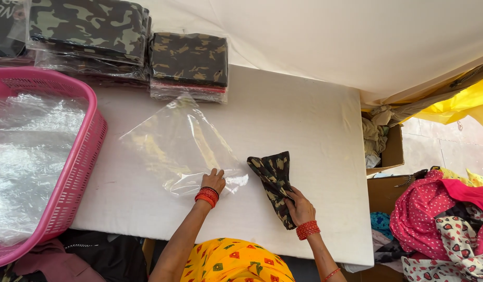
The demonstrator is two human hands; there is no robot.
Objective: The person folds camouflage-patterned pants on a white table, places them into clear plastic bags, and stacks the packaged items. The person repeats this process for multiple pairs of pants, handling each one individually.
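While your left hand [214,180] presses flat, fingers spread, on the near edge of the clear plastic bag [179,146], your right hand [300,207] pinches the folded camouflage cloth [275,183] at its lower end. That cloth lies at three o'clock from the bag's mouth, long axis running eleven to five; both forearms reach forward over the white table [304,120].

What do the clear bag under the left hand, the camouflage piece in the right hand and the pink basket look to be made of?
Clear bag: thin glossy plastic film, see-through, with wrinkles and glare.
Camouflage piece: soft matte cloth, probably woven or knit; it folds limply under the right hand.
Pink basket: rigid moulded plastic, by its lattice wall and smooth rim.
The left hand presses on the bag's edge.
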